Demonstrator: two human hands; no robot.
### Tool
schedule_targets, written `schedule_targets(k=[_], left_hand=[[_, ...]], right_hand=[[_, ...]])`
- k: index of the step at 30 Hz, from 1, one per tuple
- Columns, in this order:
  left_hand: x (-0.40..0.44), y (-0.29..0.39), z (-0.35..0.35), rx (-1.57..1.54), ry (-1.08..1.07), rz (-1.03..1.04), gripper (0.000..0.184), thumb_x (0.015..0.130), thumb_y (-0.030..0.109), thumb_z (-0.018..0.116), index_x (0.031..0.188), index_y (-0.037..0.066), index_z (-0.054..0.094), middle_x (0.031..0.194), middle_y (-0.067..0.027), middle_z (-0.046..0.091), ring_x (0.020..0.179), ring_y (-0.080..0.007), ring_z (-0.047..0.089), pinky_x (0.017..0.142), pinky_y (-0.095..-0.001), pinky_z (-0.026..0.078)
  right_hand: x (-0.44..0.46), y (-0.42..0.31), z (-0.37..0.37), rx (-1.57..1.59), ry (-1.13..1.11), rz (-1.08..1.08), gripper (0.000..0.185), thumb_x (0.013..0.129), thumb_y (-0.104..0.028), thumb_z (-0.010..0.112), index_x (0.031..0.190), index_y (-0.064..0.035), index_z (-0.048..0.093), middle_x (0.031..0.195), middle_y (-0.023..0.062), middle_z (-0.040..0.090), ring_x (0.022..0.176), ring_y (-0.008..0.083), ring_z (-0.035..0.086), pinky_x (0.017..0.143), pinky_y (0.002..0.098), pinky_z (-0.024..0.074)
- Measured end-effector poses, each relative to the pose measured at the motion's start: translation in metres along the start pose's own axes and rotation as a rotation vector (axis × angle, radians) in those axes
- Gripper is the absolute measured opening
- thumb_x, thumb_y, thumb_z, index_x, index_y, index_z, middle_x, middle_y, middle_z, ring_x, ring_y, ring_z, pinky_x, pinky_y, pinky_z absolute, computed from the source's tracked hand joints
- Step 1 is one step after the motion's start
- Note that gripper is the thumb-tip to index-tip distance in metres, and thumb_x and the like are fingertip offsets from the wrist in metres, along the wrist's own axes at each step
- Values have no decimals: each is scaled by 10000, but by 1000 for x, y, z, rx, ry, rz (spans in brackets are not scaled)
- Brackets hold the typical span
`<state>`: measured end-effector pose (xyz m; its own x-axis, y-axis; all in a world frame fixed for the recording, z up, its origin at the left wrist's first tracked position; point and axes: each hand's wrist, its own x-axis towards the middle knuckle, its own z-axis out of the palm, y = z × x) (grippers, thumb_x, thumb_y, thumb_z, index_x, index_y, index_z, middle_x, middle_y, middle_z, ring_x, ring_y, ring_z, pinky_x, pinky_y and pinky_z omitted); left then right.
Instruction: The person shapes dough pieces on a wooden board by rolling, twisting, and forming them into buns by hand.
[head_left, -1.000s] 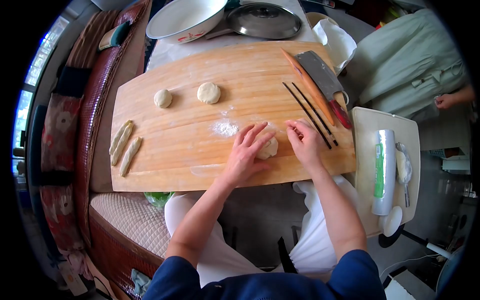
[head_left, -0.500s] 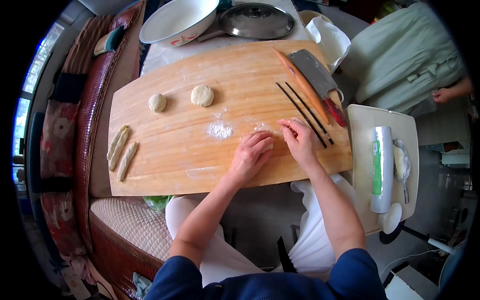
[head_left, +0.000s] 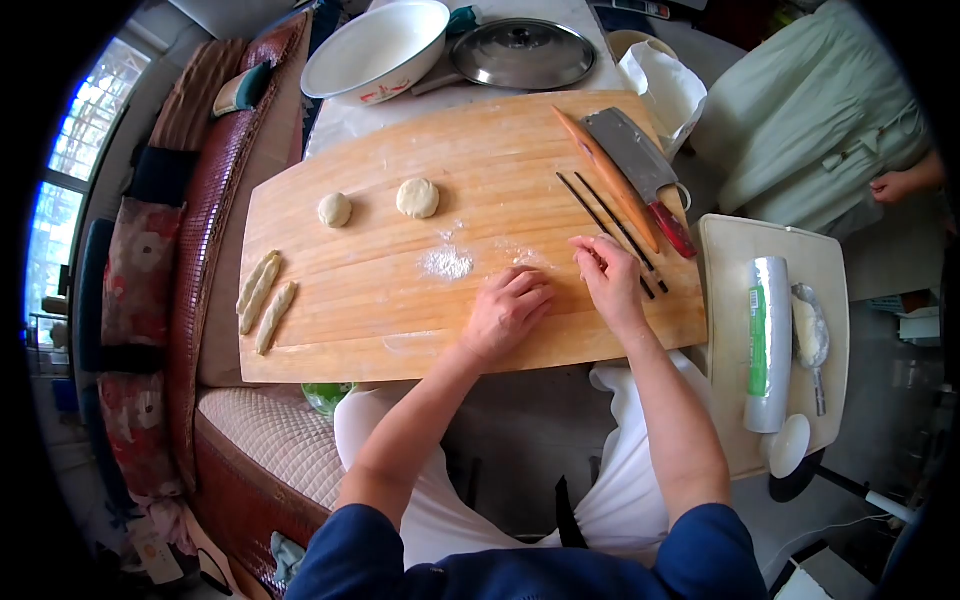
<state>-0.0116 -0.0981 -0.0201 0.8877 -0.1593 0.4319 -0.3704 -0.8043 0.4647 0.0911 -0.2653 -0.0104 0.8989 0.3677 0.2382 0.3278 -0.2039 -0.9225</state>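
Note:
My left hand (head_left: 507,314) rests on the wooden board (head_left: 400,300) near its front edge, fingers curled down and together; whatever lies beneath them is hidden. My right hand (head_left: 612,280) hovers close beside it, thumb and fingers pinched, and anything between them is too small to make out. Just left of the hands is a patch of white flour (head_left: 446,263). A larger dough ball (head_left: 417,198) and a smaller dough ball (head_left: 335,210) sit farther back. Two twisted dough strips, one longer (head_left: 259,292) and one shorter (head_left: 276,318), lie at the left edge.
On the board's right lie black chopsticks (head_left: 612,235), a wooden rolling pin (head_left: 606,178) and a cleaver (head_left: 628,143). Behind stand an enamel basin (head_left: 375,50) and a pan lid (head_left: 522,53). A side stand holds a plastic-wrap roll (head_left: 768,345). Another person's hand (head_left: 893,187) shows at right.
The whole view has shifted, so the board appears slightly farther right. Both hands keep nearly the same place, with small finger movements.

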Motion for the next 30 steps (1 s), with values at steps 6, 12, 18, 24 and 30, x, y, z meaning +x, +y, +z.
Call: schedule_targets(k=[6,12,18,24,30], left_hand=[[1,14,8,78,100,-109,146,797,56,714,936,59,667,1013,-70,632,963,-284,587,833,-400,499],[33,5,22,110,405,-460,90,849,72,671,930,37,662,1018,-121,612,957,-340,552,849,-436,463],[43,-10,43,151,316,-510,212,921,152,621,1112,76,671,1072,-113,638,1018,-314,565,865,-403,480],[48,-36,-23,108,62,-264,365,943,305,578,1237,101,649,1324,-138,587,1288,-367,472,1068,-449,395],[40,-22,1,139,-64,-140,304,803,189,712,1086,87,669,1223,-115,608,1177,-352,521,996,-449,439]], right_hand=[[4,0,-1,71,21,-11,138,863,14,618,977,30,693,838,120,683,679,198,642,621,297,508],[8,1,-7,115,9,19,131,867,-9,616,963,30,696,843,128,689,684,195,650,631,299,511],[13,1,-15,159,37,11,136,865,-20,622,965,26,703,859,143,703,674,215,663,641,312,528],[15,3,-27,187,26,56,134,868,-8,607,957,33,697,883,155,709,697,228,674,650,318,535],[17,3,-31,201,46,19,140,866,-5,605,965,35,695,886,158,711,713,235,682,659,320,539]])
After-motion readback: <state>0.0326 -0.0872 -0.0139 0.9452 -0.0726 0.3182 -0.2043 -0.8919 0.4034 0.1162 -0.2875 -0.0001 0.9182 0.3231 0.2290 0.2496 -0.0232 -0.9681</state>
